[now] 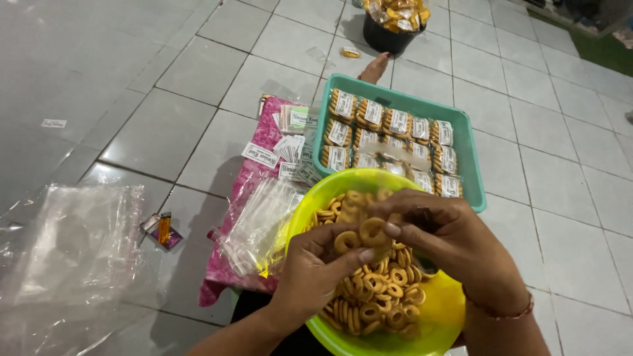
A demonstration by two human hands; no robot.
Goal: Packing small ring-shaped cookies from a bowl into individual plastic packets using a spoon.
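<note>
Left hand pinched a ring cookie | right hand gripped another ring cookie | both over green bowl of rings, teal tray of filled packets beyond | judged best: stack rings flat, aligned, light grip.

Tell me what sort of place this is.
Probably a home floor used for packing snacks by hand. The person sits on a grey tiled floor, both hands over a green bowl of ring cookies, with a teal tray of filled packets and empty plastic bags beside it.
</note>
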